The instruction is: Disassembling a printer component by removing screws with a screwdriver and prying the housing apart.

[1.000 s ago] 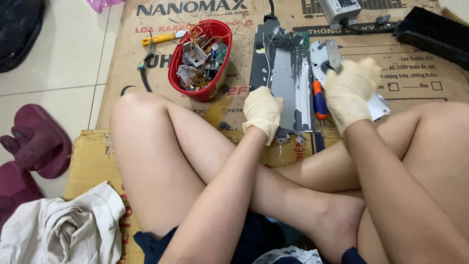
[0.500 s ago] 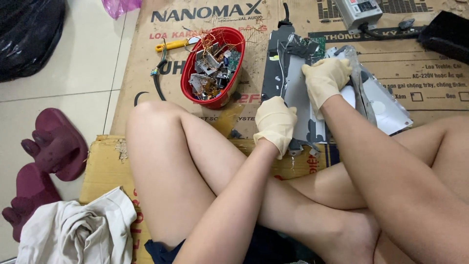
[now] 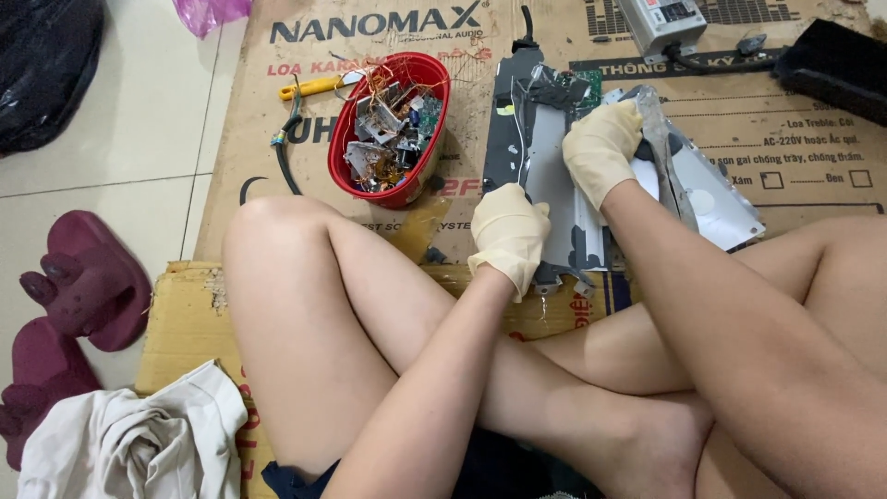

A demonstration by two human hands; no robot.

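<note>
Cream rubber gloves cover left hand (image 3: 509, 236) and right hand (image 3: 601, 148)

My gloved left hand (image 3: 510, 236) covers the near corner of the flat grey sheet-metal chassis (image 3: 545, 166), and my gloved right hand (image 3: 602, 148) hides the spot where the bent silvery metal cover (image 3: 716, 199) meets it; whether my fingers pinch anything there, I cannot tell. At one o'clock, the black box (image 3: 836, 65) runs off the edge. The scraps in the red plastic tub (image 3: 427, 69) are too small to tell apart.
</note>
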